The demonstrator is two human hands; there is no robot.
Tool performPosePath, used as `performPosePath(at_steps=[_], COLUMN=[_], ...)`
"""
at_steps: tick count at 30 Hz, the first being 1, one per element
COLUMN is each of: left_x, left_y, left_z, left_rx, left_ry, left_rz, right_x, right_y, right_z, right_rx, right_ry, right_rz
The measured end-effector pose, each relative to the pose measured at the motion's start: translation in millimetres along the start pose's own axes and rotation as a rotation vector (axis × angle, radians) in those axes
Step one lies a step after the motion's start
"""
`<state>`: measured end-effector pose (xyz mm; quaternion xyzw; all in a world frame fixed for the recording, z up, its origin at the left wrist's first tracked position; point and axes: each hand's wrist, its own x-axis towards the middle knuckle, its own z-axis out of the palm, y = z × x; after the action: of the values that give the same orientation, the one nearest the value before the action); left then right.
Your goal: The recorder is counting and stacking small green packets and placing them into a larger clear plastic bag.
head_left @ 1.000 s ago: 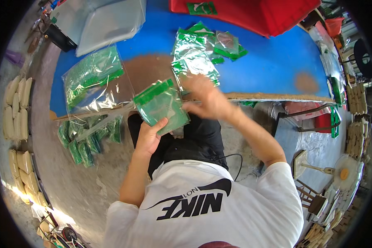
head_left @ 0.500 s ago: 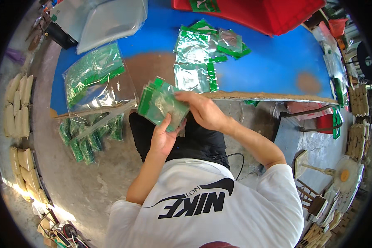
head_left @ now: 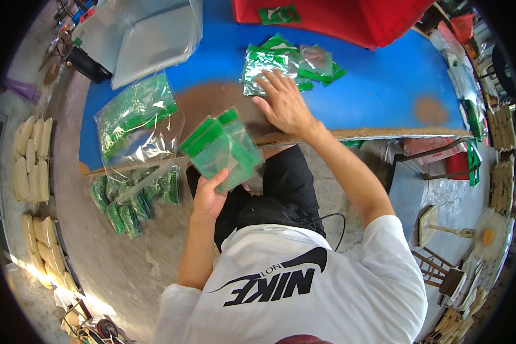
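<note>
My left hand (head_left: 211,198) grips a fanned stack of clear plastic bags (head_left: 215,150) with green bands, thumb on top, above my lap. Over the table's front part, my right hand (head_left: 290,109) is stretched out with its fingers apart. Its fingertips reach the lower edge of a loose pile of similar clear-and-green bags (head_left: 264,62); whether they touch it I cannot tell. More bags (head_left: 316,61) overlap at the pile's right side. Left of the held stack, a large clear bag (head_left: 137,114) filled with green-banded bags lies at the table edge.
The blue table (head_left: 384,86) has worn brown patches. At its back stand a red bin (head_left: 327,26), with a green packet (head_left: 279,15) on it, and a translucent tub (head_left: 155,43). Green bundles (head_left: 126,209) lie on the floor at left. A fan (head_left: 487,236) stands at right.
My right hand has left the held stack and moved up to the pile. The bag nearest the table edge is gone from its spot. The held stack now looks more fanned out.
</note>
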<state>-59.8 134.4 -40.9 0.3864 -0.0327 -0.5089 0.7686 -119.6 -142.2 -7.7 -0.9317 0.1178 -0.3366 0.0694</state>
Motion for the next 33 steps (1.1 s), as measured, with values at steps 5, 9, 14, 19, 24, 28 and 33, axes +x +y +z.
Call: performPosePath(at_steps=[5, 9, 14, 19, 24, 28, 33], left_x=[5, 7, 6, 0, 2, 10, 14], left_y=[-7, -10, -15, -14, -17, -21, -27], left_z=[-5, -12, -22, -27, -31, -26, -14], left_rx=[-0.038, 0.004, -0.149, -0.287, -0.243, -0.207, -0.188], left_ry=[0.096, -0.004, 0.065, 0.039, 0.024, 0.096, 0.047], left_rz=[0.074, 0.043, 0.066, 0.083, 0.106, 0.081, 0.044], right_x=[-45, -30, 15, -13, -41, -51, -19], right_y=[-22, -33, 13, -13, -23, -40, -30], right_z=[-13, -21, 18, 15, -2, -12, 0], right_rx=[0.453, 0.597, -0.050, 0.087, 0.506, 0.688, 0.416], right_ry=[-0.393, -0.468, -0.094, -0.327, -0.328, -0.334, -0.061], right_rz=[-0.245, 0.195, -0.071, -0.161, -0.053, 0.204, 0.354])
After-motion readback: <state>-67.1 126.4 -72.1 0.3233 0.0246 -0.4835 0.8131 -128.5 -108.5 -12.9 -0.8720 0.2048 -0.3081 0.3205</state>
